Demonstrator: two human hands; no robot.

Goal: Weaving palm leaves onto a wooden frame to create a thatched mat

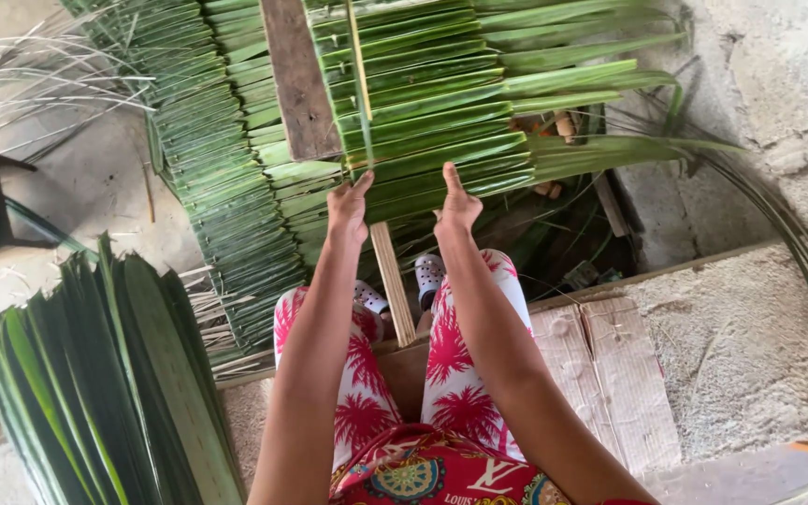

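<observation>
The leaf panel [423,122] lies ahead of the person, folded over a thin stick [393,281] that runs toward the knees. A wooden plank [296,79] lies on the panel, left of the stick. The left hand [348,208] and right hand [457,206] rest on the panel's near edge, either side of the stick. A loose leaf bundle [105,383] stands to the left. Cardboard [600,374] lies on the ledge to the right.

Thatch-weaving workyard, stacked palm leaves [105,393], concrete floor [741,346]
</observation>
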